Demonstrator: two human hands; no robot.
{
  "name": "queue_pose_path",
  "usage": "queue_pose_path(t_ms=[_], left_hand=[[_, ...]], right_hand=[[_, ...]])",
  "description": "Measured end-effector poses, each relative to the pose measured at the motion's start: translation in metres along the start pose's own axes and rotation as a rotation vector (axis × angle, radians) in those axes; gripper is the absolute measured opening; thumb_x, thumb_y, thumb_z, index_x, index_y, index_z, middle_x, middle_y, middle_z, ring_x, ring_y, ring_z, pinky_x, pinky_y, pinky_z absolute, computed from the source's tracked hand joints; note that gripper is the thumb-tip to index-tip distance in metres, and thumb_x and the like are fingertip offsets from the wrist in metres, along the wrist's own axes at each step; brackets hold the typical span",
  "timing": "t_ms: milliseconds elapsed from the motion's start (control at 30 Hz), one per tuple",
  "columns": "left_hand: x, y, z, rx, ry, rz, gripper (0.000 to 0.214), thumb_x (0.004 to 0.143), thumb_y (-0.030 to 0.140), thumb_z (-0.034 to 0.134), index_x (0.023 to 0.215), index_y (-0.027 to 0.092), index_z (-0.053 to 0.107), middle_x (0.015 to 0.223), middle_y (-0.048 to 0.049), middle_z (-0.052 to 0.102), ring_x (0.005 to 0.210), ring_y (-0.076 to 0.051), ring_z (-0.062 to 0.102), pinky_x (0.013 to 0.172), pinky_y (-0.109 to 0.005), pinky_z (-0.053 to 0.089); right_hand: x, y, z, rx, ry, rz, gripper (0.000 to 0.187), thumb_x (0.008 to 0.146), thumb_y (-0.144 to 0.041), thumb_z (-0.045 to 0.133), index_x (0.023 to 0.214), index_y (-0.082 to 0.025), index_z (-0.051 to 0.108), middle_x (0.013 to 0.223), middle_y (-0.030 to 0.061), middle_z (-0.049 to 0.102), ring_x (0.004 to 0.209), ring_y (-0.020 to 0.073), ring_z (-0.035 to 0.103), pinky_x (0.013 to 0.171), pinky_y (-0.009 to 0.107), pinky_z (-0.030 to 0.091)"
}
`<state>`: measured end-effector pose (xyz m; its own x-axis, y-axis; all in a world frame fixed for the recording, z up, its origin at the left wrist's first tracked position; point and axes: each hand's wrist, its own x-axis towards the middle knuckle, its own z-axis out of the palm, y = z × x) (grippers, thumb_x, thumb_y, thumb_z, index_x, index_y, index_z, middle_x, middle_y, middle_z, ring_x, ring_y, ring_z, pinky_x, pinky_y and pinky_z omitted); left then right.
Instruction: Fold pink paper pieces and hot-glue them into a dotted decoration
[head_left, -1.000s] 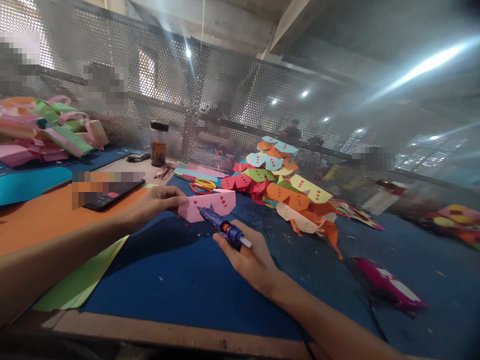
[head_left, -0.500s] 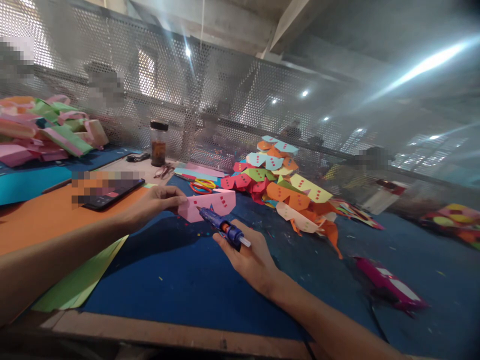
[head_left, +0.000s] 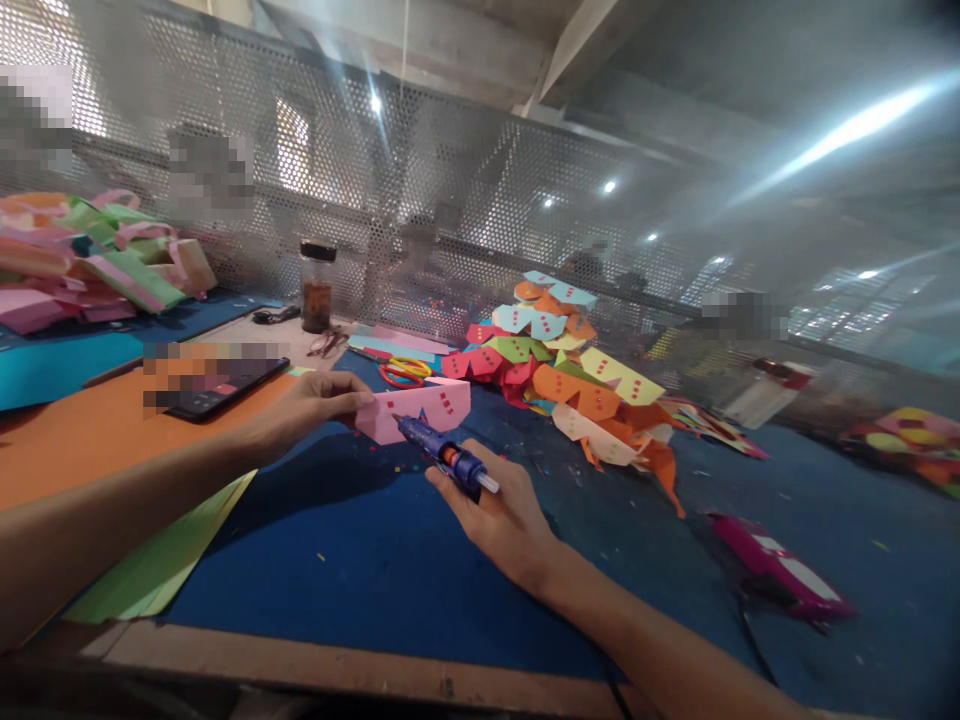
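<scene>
My left hand pinches the left end of a pink paper cutout, which is held up above the blue table surface. Small red squares and a blue star-like piece mark the cutout's face. In my right hand is a blue glue gun, its fingers wrapped round it and a pale glue stick jutting from the back. The gun's nozzle points up and left at the cutout's face, close to the red square on the left; whether it touches, I cannot tell.
Behind the cutout lie scissors with red and yellow handles. Decorated paper cutouts are heaped to the right, near a magenta device. A phone rests on orange paper; a lidded jar stands by the mesh partition.
Almost nothing differs. Both hands, the pink cutout and the glue gun keep practically the same positions.
</scene>
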<state>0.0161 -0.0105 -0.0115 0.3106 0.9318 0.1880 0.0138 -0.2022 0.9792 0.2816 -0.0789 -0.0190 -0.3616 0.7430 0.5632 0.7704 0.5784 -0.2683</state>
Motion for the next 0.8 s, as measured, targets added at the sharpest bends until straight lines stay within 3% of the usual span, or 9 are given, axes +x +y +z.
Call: queue_pose_path(t_ms=[800], left_hand=[[0.0, 0.001, 0.0001, 0.006, 0.004, 0.001, 0.02, 0.082, 0.038, 0.073, 0.08, 0.018, 0.073, 0.075, -0.0027, 0.072, 0.071, -0.015, 0.066, 0.072, -0.028, 0.053]], right_hand=[[-0.0006, 0.0016, 0.0005, -0.021, -0.007, 0.007, 0.025, 0.095, -0.04, 0.056, 0.078, -0.023, 0.05, 0.067, -0.0008, 0.062, 0.057, 0.0158, 0.059, 0.054, 0.028, 0.036]])
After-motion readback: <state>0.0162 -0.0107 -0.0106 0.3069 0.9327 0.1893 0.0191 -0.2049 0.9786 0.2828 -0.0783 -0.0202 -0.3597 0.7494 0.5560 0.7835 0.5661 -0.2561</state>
